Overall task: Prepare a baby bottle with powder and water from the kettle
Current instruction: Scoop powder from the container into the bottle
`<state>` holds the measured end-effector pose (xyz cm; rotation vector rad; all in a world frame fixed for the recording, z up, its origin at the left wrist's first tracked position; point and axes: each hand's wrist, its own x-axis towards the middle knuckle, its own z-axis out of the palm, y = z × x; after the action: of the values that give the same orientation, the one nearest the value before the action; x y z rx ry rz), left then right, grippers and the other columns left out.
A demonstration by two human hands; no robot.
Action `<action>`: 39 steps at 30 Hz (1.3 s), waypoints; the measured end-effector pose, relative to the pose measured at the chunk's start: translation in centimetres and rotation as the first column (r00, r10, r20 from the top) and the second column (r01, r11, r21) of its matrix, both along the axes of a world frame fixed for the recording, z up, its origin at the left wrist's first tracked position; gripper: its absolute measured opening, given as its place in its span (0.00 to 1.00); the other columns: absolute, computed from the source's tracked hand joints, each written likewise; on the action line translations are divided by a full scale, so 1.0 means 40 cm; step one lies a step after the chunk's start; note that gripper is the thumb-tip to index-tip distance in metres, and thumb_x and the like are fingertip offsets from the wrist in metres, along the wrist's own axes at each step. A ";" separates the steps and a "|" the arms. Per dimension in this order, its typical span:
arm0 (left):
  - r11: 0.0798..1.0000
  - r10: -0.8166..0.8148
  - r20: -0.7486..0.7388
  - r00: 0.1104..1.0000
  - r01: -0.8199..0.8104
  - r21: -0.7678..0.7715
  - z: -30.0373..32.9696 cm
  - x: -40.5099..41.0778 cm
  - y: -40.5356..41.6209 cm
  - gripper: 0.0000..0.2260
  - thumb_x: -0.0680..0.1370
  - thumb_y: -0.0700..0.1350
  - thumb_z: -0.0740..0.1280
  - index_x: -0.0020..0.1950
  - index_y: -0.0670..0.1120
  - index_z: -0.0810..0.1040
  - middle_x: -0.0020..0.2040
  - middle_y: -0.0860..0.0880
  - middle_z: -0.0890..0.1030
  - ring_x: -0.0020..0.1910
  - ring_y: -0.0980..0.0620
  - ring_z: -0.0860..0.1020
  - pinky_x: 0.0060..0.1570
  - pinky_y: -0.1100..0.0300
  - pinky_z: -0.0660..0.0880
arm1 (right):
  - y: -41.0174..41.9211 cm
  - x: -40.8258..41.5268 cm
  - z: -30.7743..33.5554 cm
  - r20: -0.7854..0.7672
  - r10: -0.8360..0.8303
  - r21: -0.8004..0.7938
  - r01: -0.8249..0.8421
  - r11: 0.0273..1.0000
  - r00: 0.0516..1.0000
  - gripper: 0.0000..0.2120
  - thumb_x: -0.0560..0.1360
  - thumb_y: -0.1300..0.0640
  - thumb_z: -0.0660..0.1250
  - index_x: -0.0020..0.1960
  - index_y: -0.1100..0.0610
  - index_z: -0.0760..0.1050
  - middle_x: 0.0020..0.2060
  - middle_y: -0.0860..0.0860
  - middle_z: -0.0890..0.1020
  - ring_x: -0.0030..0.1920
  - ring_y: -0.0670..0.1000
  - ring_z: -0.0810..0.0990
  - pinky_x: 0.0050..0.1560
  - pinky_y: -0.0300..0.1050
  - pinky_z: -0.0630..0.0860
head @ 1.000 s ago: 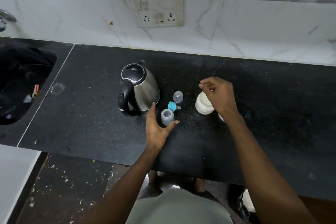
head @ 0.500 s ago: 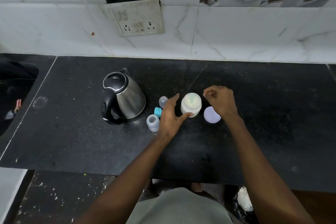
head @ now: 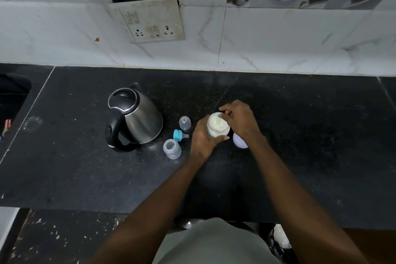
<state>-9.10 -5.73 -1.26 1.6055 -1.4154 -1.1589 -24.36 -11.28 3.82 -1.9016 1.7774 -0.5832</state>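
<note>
An open white powder jar stands on the black counter, pale powder showing inside. My left hand wraps around the jar's side. My right hand reaches over the jar's rim, fingertips pinching a pale green scoop in the powder. The jar's lilac lid lies just right of it. Left of the jar sit a clear open baby bottle, a teal collar with its teat and a clear cap. A steel kettle with a black handle stands further left, lid shut.
A sink opens at the counter's left end. A socket plate hangs loose on the tiled wall behind. The counter's front edge runs just below my forearms, with floor beneath.
My left hand closed around the powder jar. My right hand moved left from beside the lid to over the jar's mouth and took the scoop.
</note>
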 end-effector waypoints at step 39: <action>1.000 -0.007 -0.020 1.000 0.006 -0.010 -0.017 0.016 -0.011 0.37 0.68 0.45 0.84 0.75 0.49 0.75 0.69 0.52 0.78 0.66 0.56 0.77 0.65 0.61 0.73 | 0.033 0.010 0.007 -0.109 -0.019 0.019 0.021 1.000 0.994 0.04 0.76 0.58 0.73 0.48 0.57 0.87 0.44 0.55 0.87 0.44 0.57 0.85 0.47 0.54 0.82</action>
<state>-8.46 -6.17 -1.95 1.5789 -1.4123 -1.1669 -23.95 -9.95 4.12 -1.9377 1.8643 -0.4750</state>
